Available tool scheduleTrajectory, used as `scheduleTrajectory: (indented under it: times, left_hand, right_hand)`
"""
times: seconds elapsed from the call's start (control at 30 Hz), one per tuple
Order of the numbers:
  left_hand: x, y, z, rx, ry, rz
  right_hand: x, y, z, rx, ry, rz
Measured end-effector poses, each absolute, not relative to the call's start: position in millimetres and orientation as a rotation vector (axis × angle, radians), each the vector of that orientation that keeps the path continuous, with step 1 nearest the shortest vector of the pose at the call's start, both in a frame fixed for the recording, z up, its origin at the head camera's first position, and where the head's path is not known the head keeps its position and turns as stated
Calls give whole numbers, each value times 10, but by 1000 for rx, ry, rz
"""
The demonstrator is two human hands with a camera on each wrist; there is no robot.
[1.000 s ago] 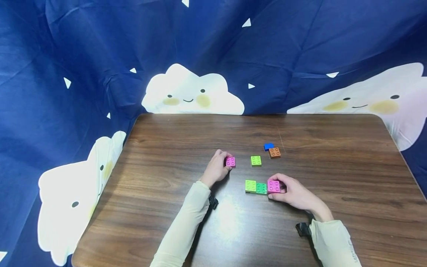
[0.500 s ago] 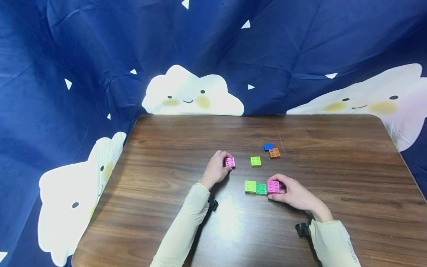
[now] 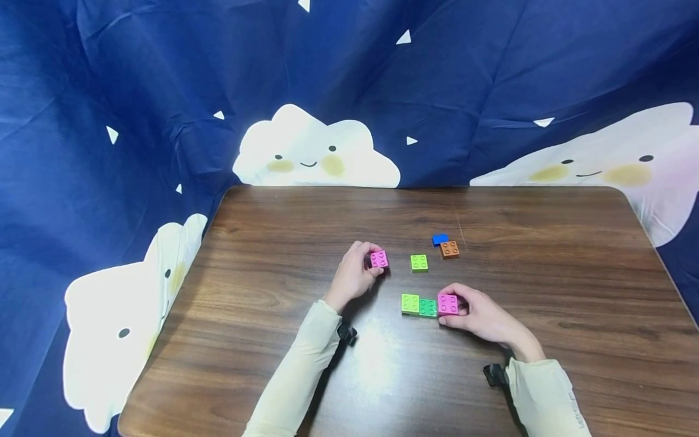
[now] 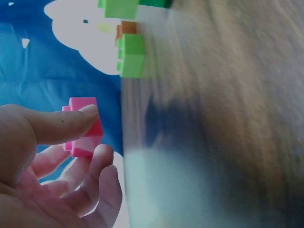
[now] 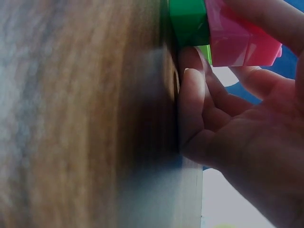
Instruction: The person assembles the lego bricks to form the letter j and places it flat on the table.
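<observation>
Row is looking partly assembled, I'd say; lime brick and pink brick are flanking green brick at 9 and 3 o'clock; right hand's fingers are pinching that pink; left hand's are pinching second pink brick at 10; spare lime, orange brick and blue brick are lying apart around 12 to 1; I'm counting two pinks, two limes, one each otherwise.
</observation>
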State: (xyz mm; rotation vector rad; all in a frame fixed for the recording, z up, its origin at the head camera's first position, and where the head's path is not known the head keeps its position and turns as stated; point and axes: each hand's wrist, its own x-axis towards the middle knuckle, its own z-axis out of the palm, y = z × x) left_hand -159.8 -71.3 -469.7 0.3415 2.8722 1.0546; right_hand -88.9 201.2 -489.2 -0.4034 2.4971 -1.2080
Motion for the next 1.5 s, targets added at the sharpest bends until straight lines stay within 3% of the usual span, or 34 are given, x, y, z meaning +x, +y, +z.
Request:
scheduleTrajectory:
  times: [0.77, 1.5]
  left_hand:
    - [-1386, -654, -4424, 517, 2778, 1209]
    - [-1292, -602, -4470, 817, 2725, 1088]
  right_hand:
    - [-866, 2018, -4833, -401, 2481, -1227]
    - [-872, 2023, -4907, -390, 2484, -1218]
